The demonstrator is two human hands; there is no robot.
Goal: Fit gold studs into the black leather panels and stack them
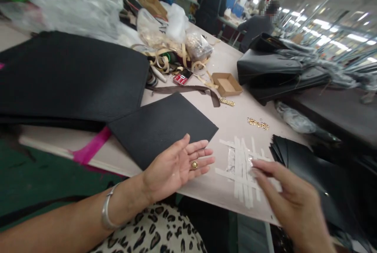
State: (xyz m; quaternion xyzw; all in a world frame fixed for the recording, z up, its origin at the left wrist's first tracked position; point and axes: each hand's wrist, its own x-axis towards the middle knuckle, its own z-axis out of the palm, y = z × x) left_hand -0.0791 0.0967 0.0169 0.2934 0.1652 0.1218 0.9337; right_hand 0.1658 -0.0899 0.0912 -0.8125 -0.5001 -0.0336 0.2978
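My left hand (176, 168) is turned palm up with its fingers stretched out, over the near corner of a black rectangular panel (165, 123). A small round gold piece (194, 165) shows on its fingers; whether it is a ring or a loose piece is unclear. My right hand (290, 198) has thumb and forefinger brought together beside a patch of white tape strips (243, 166) on the table. Anything between those fingertips is too small and blurred to name. Small gold pieces (258, 123) lie beyond the tape.
A large black sheet (70, 76) covers the left of the table (206, 194). Farther back are a cardboard tray (226, 84), coiled straps (163, 62) and plastic bags (198, 44). Black bags (271, 68) and stacked black pieces (297, 162) stand right. Two people (212, 1) are in the background.
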